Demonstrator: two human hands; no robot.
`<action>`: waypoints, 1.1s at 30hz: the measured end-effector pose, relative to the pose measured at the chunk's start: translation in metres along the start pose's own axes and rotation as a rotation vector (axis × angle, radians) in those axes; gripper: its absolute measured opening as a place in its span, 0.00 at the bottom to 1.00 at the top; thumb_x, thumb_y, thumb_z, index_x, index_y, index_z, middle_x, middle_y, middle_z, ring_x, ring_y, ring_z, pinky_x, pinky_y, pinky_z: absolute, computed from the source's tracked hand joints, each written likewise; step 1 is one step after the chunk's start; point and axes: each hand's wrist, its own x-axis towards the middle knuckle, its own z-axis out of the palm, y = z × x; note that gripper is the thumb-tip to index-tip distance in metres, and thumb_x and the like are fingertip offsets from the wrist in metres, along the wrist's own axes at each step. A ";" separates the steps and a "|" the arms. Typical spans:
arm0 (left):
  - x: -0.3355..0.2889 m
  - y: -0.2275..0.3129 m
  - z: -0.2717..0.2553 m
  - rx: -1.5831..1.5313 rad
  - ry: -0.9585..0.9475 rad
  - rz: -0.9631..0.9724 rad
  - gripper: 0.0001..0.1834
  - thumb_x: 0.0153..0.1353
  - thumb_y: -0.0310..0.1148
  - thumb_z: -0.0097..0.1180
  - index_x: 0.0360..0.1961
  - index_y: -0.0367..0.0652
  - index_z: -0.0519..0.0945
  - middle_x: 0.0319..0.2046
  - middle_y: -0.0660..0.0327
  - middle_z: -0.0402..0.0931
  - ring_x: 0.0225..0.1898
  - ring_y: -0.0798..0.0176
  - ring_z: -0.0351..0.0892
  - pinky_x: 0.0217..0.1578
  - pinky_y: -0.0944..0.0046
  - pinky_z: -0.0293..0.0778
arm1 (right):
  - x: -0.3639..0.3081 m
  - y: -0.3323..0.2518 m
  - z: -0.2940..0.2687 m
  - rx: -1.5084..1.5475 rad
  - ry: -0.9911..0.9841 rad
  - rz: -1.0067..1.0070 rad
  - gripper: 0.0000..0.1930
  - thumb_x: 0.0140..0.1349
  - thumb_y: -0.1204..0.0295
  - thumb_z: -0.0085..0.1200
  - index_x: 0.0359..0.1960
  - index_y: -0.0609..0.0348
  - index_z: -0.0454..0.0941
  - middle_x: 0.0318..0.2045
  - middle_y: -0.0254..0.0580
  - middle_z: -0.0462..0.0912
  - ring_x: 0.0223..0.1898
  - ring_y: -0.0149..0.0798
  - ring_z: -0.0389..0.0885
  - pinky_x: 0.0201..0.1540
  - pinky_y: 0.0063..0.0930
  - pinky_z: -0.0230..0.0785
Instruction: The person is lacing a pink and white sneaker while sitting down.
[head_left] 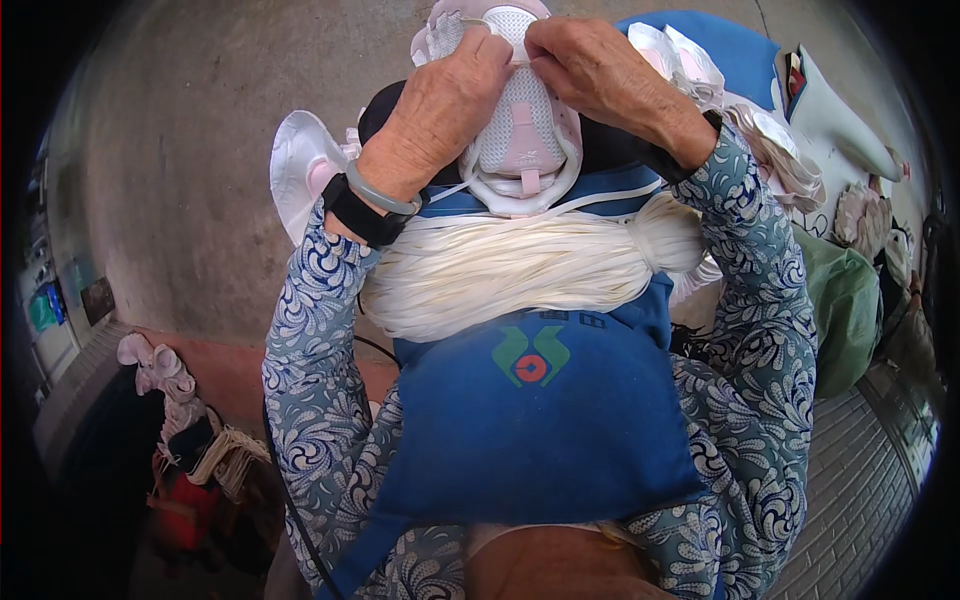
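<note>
A white and pale pink shoe upper (510,150) with a mesh tongue lies over my lap at the top of the head view. Both hands are closed in pinches over its lacing area, with a short bit of white shoelace (519,64) showing between them. My left hand (445,110) grips at the upper's left side, and my right hand (597,75) pinches at its right side. The fingertips are partly hidden. Just below, a thick bundle of cream-white shoelaces (500,270) lies across my blue apron (540,440).
Another white and pink upper (305,165) lies beyond my left wrist. More uppers (775,155) are piled by my right forearm, near a blue sheet (725,55) and a green bag (835,305). Several pink uppers and laces (180,400) sit at the lower left. Concrete floor (190,170) surrounds this.
</note>
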 end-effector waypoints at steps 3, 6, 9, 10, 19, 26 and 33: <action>0.000 0.000 0.000 0.002 0.004 -0.001 0.07 0.63 0.30 0.55 0.36 0.40 0.73 0.32 0.55 0.71 0.28 0.52 0.79 0.26 0.62 0.77 | 0.000 -0.002 -0.001 -0.037 0.092 -0.073 0.07 0.62 0.73 0.53 0.32 0.64 0.79 0.26 0.53 0.80 0.28 0.48 0.81 0.32 0.34 0.76; 0.000 0.001 0.000 0.011 0.017 0.010 0.07 0.62 0.31 0.56 0.36 0.40 0.73 0.32 0.55 0.72 0.28 0.52 0.79 0.26 0.62 0.77 | 0.000 -0.005 -0.005 0.084 0.030 0.024 0.07 0.63 0.71 0.55 0.35 0.62 0.79 0.29 0.52 0.81 0.30 0.48 0.82 0.34 0.33 0.77; 0.002 0.001 -0.002 0.005 0.020 0.010 0.07 0.62 0.31 0.56 0.36 0.40 0.73 0.32 0.55 0.72 0.28 0.52 0.79 0.27 0.62 0.78 | -0.001 -0.008 -0.007 0.154 0.090 -0.020 0.07 0.55 0.77 0.48 0.25 0.72 0.74 0.19 0.60 0.77 0.24 0.53 0.79 0.27 0.41 0.69; 0.003 0.000 -0.003 0.009 -0.003 0.014 0.07 0.62 0.30 0.56 0.36 0.40 0.73 0.33 0.55 0.72 0.28 0.52 0.79 0.27 0.62 0.78 | -0.001 -0.010 -0.008 0.094 0.094 -0.050 0.07 0.55 0.78 0.48 0.24 0.71 0.73 0.19 0.60 0.76 0.25 0.56 0.79 0.28 0.43 0.69; 0.003 0.004 -0.010 -0.025 -0.020 0.052 0.07 0.59 0.26 0.53 0.35 0.36 0.69 0.31 0.47 0.69 0.28 0.45 0.76 0.24 0.54 0.74 | -0.002 -0.011 -0.001 -0.012 0.065 -0.091 0.06 0.58 0.77 0.48 0.25 0.66 0.70 0.22 0.57 0.74 0.25 0.57 0.75 0.30 0.45 0.68; 0.005 0.005 -0.009 -0.054 0.004 0.018 0.05 0.60 0.26 0.52 0.34 0.36 0.70 0.31 0.46 0.69 0.29 0.43 0.76 0.26 0.52 0.73 | -0.014 -0.006 0.021 -0.086 0.333 -0.177 0.05 0.61 0.74 0.50 0.30 0.63 0.70 0.24 0.54 0.72 0.28 0.54 0.74 0.33 0.41 0.67; 0.004 0.007 -0.010 -0.114 -0.011 -0.054 0.06 0.60 0.26 0.51 0.34 0.35 0.69 0.31 0.45 0.69 0.30 0.41 0.75 0.26 0.50 0.72 | -0.012 0.000 0.021 -0.051 0.288 -0.193 0.05 0.60 0.74 0.50 0.30 0.63 0.71 0.25 0.53 0.74 0.30 0.53 0.75 0.33 0.41 0.68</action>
